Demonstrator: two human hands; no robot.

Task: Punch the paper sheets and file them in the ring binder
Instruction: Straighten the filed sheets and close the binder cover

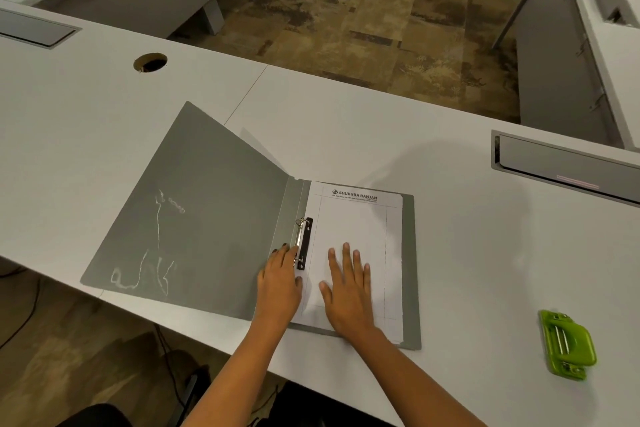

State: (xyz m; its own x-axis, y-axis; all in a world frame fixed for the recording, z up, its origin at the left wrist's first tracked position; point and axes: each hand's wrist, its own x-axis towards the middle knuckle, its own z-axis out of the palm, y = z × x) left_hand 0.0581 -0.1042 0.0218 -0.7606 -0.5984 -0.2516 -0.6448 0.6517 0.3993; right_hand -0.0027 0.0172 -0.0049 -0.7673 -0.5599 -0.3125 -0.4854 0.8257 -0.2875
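Observation:
A grey ring binder [194,215] lies open on the white desk [467,253], its front cover spread to the left. White printed paper sheets [356,218] lie on its right half, threaded on the metal rings [302,243] beside a black strip. My left hand [281,279] rests at the lower ring with its fingers touching the mechanism. My right hand [346,284] lies flat on the sheets, fingers spread. A green hole punch [568,343] sits apart at the right, near the desk's front edge.
A round cable hole [150,62] is in the desk at the back left. Grey cable flaps sit at the far left [31,28] and the right [568,166]. Beyond the desk's far edge is patterned floor [346,28].

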